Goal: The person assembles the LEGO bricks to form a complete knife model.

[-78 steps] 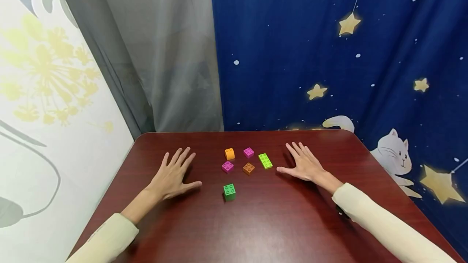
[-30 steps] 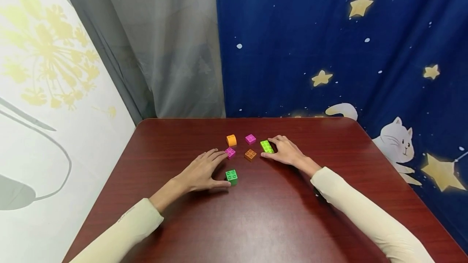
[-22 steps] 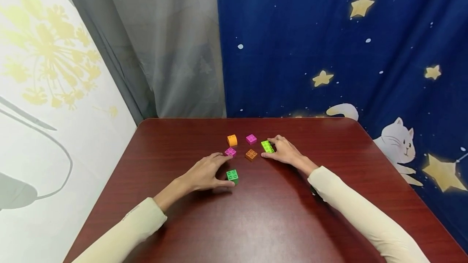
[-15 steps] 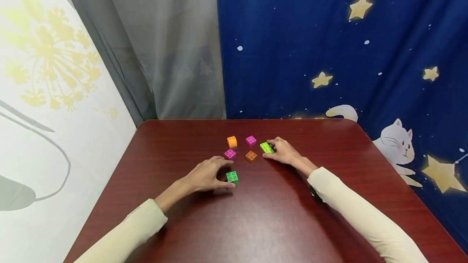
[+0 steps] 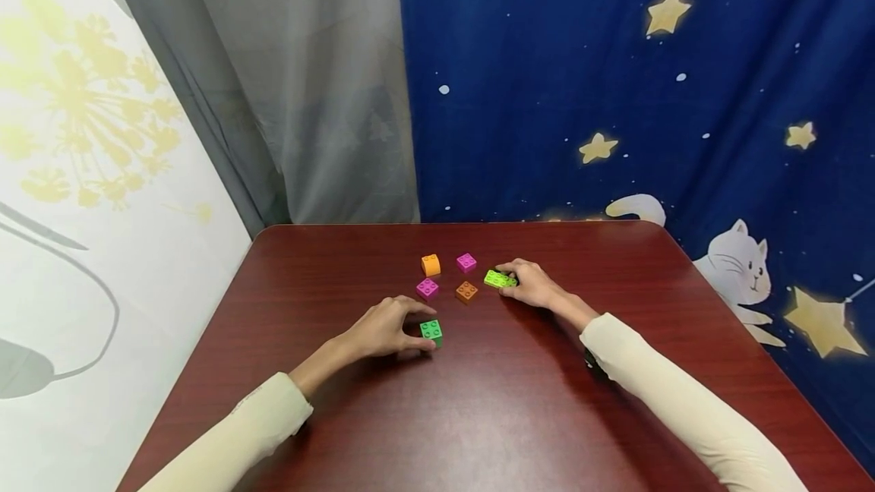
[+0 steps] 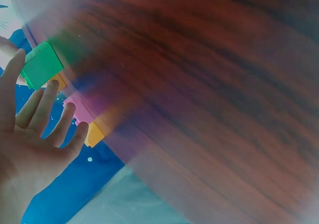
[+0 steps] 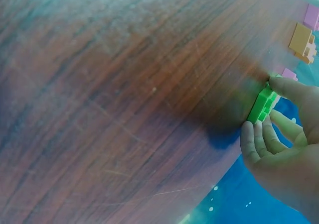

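My right hand pinches a lime green toy brick, two studs wide and longer than the others, between thumb and fingers. In the right wrist view, thumb and fingertips meet the ends of this lime green brick. My left hand curves around a square green brick; the thumb is right at its near side, while the index fingertip stands a little beyond its far edge. The left wrist view shows the green brick between the thumb and the spread fingers.
Beyond the green brick lie an orange brick with a curved side, a nearer magenta brick, a farther magenta brick and a brown brick. The dark red table ends at curtains behind and a white wall at left.
Both hands have come inward from lying spread beside the bricks. The left reached around the green brick and its fingers drew closer to it. The right took hold of the lime green brick and turned it.
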{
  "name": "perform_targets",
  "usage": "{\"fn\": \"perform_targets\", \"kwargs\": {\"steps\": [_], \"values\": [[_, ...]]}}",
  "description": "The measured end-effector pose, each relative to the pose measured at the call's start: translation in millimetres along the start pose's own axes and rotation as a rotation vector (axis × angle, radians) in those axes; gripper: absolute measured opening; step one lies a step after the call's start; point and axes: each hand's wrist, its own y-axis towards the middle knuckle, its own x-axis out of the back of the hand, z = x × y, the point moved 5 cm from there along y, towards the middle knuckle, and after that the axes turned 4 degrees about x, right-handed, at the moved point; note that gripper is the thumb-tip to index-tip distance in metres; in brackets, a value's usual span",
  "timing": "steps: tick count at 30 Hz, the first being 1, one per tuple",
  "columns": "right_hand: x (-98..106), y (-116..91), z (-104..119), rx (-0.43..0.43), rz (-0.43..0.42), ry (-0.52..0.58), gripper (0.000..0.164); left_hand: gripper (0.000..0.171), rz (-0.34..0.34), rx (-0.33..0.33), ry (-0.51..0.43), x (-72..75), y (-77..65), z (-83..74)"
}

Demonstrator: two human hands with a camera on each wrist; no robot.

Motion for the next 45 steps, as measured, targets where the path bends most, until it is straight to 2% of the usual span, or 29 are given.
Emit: {"fn": "perform_targets", "kwargs": {"steps": [6,10,19,24,34,45], "values": [[-1.4,-0.3,-2.0,-0.027,-0.02,0.016,0.053,0.043,0.0,-0.025,-0.029,-0.8,0.6,1.7],[-2.7,-0.2,-4.0,-0.03,-0.031,0.013,0.047,0.04,-0.007,-0.042,-0.049,-1.8,2.2,5.6],[3.7,-0.4,-0.2,0.001,-0.05,0.008,0.041,0.033,-0.014,-0.015,-0.105,-1.7,6.9,20.2],[9.6,-0.4,9.6,0.051,-0.065,0.024,0.04,0.033,-0.025,0.004,-0.115,-0.1,8.3,24.4],[16.0,-2.4,36.2,0.133,-0.084,0.03,0.034,0.034,0.005,0.039,-0.187,-0.1,13.2,29.9],[12.6,1.9,67.8,0.23,-0.09,0.075,0.033,0.034,0.04,0.059,-0.181,0.4,18.2,33.2]]}}
